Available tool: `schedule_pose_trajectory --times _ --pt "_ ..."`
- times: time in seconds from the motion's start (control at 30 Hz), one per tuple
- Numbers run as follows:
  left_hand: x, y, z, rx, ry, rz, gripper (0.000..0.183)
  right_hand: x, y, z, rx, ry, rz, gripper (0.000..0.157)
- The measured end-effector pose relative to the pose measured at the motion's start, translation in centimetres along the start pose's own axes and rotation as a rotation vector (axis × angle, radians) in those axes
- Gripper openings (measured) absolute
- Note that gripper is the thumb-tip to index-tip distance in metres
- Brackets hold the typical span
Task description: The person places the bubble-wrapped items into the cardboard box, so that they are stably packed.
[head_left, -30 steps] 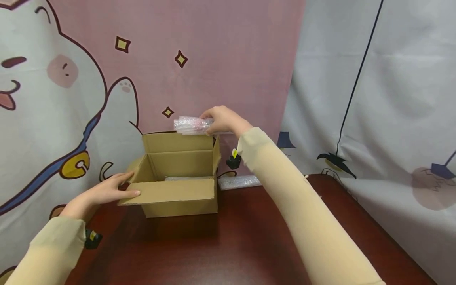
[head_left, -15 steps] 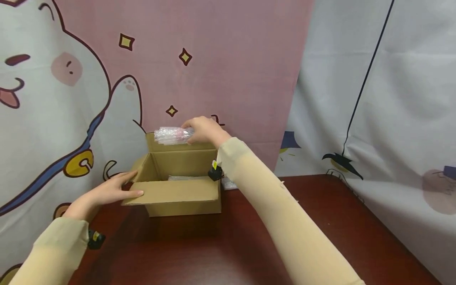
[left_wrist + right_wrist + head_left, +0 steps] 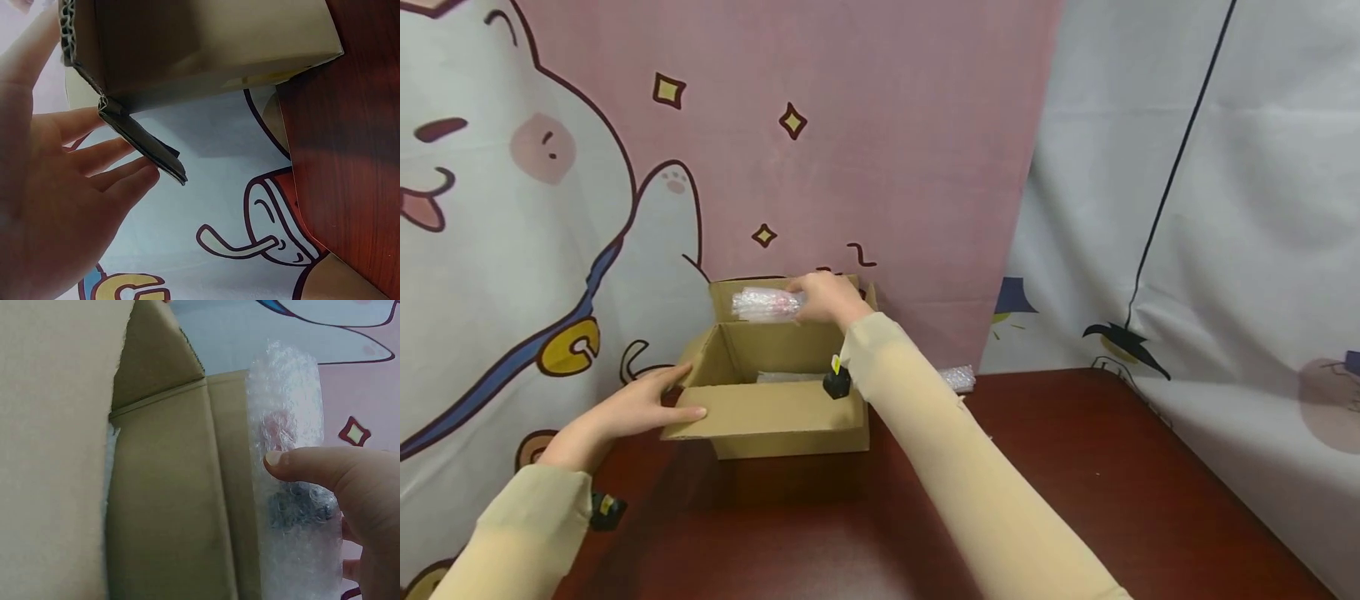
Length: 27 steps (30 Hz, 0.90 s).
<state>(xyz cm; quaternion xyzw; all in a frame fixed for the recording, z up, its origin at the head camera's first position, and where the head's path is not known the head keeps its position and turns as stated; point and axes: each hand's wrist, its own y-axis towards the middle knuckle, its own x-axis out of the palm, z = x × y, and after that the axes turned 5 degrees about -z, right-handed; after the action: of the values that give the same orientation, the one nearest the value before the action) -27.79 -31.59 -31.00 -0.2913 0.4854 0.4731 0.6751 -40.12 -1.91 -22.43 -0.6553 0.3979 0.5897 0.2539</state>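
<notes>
one brown cardboard box [image 3: 790,444] stands with its top flaps parted on a dark red table [image 3: 1075,467], near the patterned cloth [image 3: 887,150] at the back. inside it lies a clear, whitish wrapped item [image 3: 790,377]; only a strip of it shows above the front flap [image 3: 767,408], so its full shape cannot be told.

a bubble-wrapped bundle [image 3: 767,305] is held up over the rear of the box, in front of the back flap [image 3: 228,437] and above the rim, lying roughly level. the right hand [image 3: 823,297] pinches it from the right end, thumb on one face and fingers behind; in the right wrist view a pinkish patch and a dark patch show through the plastic.

the left hand [image 3: 632,406] is spread at the box's left front corner, thumb laid on the front flap and fingers against the left flap [image 3: 147,147]; its fingertips are partly hidden by cardboard.

another length of bubble wrap [image 3: 957,379] rests on the table outside the box, to its right, partly covered by the right sleeve [image 3: 925,421].
</notes>
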Motion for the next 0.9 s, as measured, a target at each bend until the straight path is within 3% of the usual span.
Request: schedule_pose_trajectory --times 0.33,0.6,0.9 --pt "-0.2 0.2 0.2 0.010 0.050 0.012 0.097 2.0 0.7 0.1 0.080 0.002 0.046 0.052" --pt "-0.3 -0.1 0.1 0.011 0.020 0.016 0.097 2.8 1.2 -0.3 0.113 -0.010 0.067 0.053" --pt "0.1 0.0 -0.1 0.017 0.014 0.023 0.096 4.2 1.5 -0.4 0.104 -0.028 0.051 0.054"
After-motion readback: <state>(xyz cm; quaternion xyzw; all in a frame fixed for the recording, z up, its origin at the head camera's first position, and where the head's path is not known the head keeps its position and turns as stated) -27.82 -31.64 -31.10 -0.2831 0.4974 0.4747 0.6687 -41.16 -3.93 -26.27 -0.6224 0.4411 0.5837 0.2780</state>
